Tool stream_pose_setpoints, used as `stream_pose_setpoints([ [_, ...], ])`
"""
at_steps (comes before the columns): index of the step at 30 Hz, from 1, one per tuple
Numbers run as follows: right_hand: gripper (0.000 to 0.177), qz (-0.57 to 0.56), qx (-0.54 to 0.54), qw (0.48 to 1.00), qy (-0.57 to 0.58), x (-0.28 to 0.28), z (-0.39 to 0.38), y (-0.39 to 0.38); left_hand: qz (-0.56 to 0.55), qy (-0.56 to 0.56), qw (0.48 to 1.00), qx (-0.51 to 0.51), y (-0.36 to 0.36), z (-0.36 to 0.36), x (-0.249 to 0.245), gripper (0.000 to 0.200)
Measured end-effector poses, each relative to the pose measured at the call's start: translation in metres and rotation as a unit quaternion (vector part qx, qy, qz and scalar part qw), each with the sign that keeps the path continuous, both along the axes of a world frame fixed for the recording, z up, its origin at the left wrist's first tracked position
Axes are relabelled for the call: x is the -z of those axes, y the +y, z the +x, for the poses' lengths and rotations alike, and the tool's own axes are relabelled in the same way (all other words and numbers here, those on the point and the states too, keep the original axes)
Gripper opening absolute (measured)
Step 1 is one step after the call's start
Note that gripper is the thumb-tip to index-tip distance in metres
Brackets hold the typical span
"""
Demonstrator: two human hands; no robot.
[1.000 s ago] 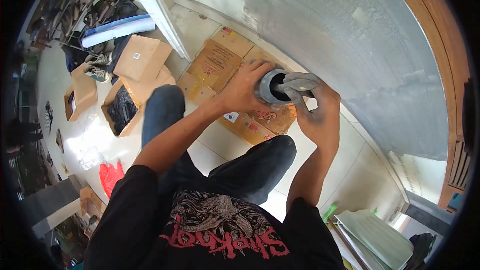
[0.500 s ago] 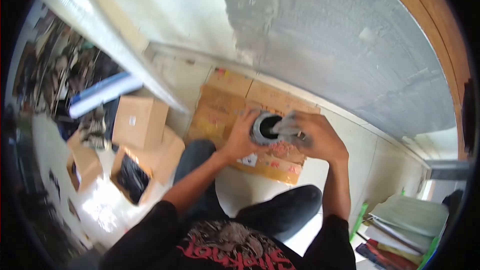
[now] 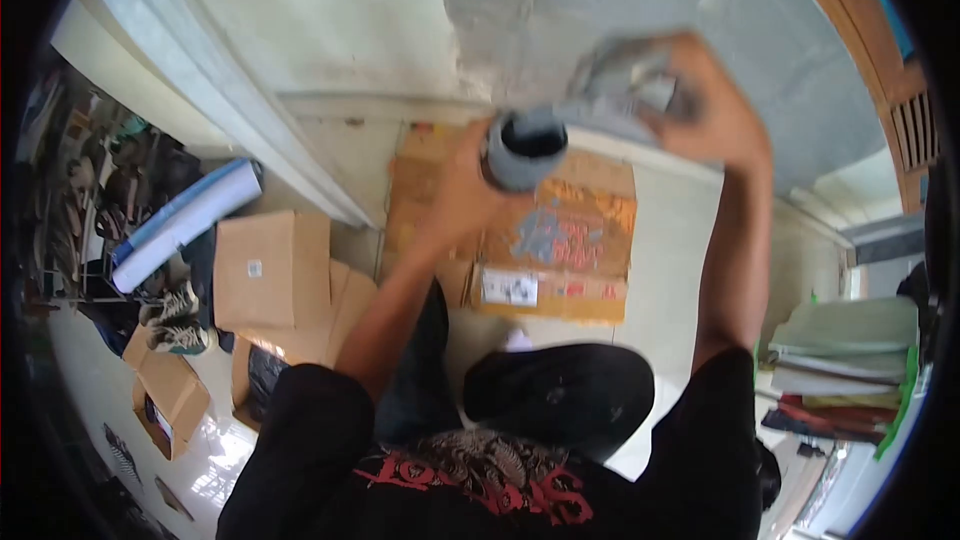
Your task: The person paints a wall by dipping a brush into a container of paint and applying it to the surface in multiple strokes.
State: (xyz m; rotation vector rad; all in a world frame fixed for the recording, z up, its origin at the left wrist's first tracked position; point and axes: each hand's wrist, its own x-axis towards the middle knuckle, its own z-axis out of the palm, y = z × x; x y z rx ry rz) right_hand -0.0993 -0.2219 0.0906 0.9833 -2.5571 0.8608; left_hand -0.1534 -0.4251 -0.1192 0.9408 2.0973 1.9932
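A: Can, count?
B: One grey can (image 3: 525, 150), left hand (image 3: 462, 202) wrapped round it, above the cardboard (image 3: 575, 235).
A: Other hand?
B: Right hand (image 3: 705, 110) closed on one grey tool (image 3: 615, 100), at the can's rim.

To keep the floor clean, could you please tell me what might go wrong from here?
1. The grey-coated object, blurred, in the right hand hangs beside the open grey pot, not over it; drips could land past the cardboard on bare tile.
2. The left hand alone grips the pot in mid-air; a slip might spill it onto the trousers.
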Motion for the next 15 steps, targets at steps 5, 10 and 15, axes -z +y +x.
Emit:
stream_pose_setpoints([
  [5,0.026,-0.037,0.09,0.995,-0.032,-0.001,0.027,-0.027,-0.017,0.073,0.997,-0.015,-0.048,0.039,-0.016,0.085],
  [10,0.024,0.078,0.036,0.996,-0.025,-0.038,0.057,-0.076,-0.002,0.045,0.999,-0.007,-0.082,0.058,-0.031,0.084],
  [15,0.024,0.118,0.09,0.988,0.032,-0.045,0.066,-0.078,-0.032,0.053,0.998,-0.017,-0.089,0.067,-0.042,0.085],
])
